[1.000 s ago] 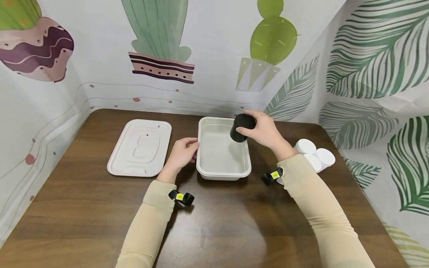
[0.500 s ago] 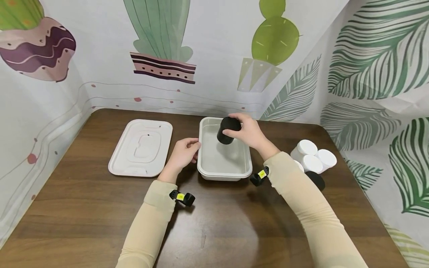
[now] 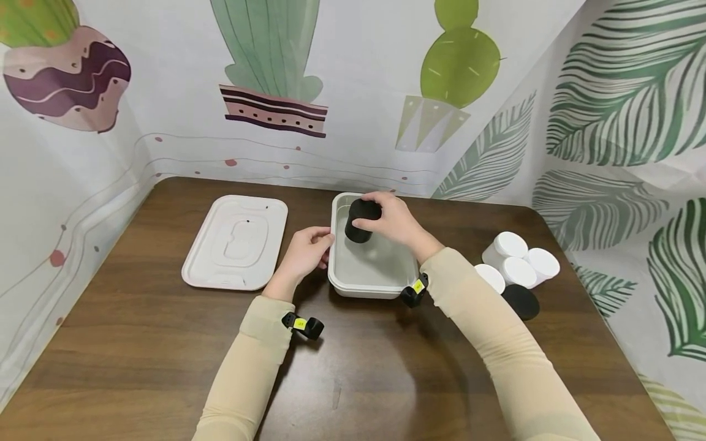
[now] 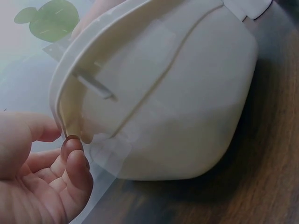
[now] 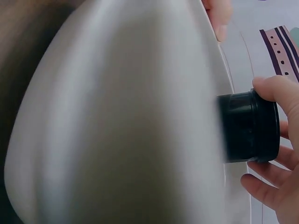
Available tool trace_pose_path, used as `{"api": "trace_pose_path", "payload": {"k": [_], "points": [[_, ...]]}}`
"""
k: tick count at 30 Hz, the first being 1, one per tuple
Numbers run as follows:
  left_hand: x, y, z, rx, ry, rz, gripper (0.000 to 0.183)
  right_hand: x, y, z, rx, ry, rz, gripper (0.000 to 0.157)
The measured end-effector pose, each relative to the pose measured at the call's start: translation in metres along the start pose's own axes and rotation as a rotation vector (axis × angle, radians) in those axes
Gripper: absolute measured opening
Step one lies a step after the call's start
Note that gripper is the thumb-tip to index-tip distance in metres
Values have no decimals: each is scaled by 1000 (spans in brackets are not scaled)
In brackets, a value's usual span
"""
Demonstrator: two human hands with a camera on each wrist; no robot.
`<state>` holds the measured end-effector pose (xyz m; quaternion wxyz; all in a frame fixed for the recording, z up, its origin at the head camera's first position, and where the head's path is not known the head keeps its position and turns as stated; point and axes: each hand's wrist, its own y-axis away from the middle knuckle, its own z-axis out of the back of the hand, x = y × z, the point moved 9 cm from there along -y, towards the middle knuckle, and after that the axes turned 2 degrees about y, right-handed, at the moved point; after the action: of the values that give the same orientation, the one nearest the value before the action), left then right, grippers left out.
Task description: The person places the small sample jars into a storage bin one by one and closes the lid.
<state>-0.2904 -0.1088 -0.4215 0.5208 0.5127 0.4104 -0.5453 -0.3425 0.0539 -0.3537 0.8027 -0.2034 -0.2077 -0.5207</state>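
A pale rectangular plastic tub (image 3: 375,269) stands on the table. My left hand (image 3: 304,252) pinches its left rim, thumb above and curled fingertips under the edge, as the left wrist view shows of the left hand (image 4: 46,172). In my right hand (image 3: 394,219) is a black lidded jar (image 3: 361,222), held upright over the far left part of the tub. The right wrist view shows the black jar (image 5: 250,126) gripped around its lid by the right hand (image 5: 280,140). The tub's wall hides the jar's lower part there, so I cannot tell whether it touches the bottom.
The tub's white lid (image 3: 237,242) lies flat to the left. Several white lidded jars (image 3: 518,271) cluster on the right, with another black jar (image 3: 521,301) beside them. A patterned cloth wall (image 3: 364,159) rises behind the table's far edge (image 3: 309,190).
My right hand has carried the black jar leftward and slightly down, from the tub's right side to its far left. The left hand stays at the rim.
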Motion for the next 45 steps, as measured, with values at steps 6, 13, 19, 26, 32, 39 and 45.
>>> {"api": "trace_pose_path", "payload": {"k": [6, 13, 19, 26, 32, 39, 45], "points": [[-3, 1, 2, -7, -9, -18, 34, 7, -3, 5, 21, 4, -3, 62], [-4, 2, 1, -7, -7, -11, 35, 10, -13, 11, 56, 27, -7, 63], [-4, 1, 1, -13, 6, -9, 35, 10, -24, 9, 76, 54, 23, 64], [-3, 1, 0, -4, 10, 0, 35, 4, -29, -6, 125, 77, 23, 66], [-2, 1, -1, -4, 20, 12, 34, 4, -31, -17, 173, 94, 30, 69], [0, 1, -1, -4, 23, 15, 34, 7, -31, -22, 201, 109, 25, 73], [0, 1, -1, -3, 26, 8, 35, 10, -31, -29, 228, 131, 37, 72]]}}
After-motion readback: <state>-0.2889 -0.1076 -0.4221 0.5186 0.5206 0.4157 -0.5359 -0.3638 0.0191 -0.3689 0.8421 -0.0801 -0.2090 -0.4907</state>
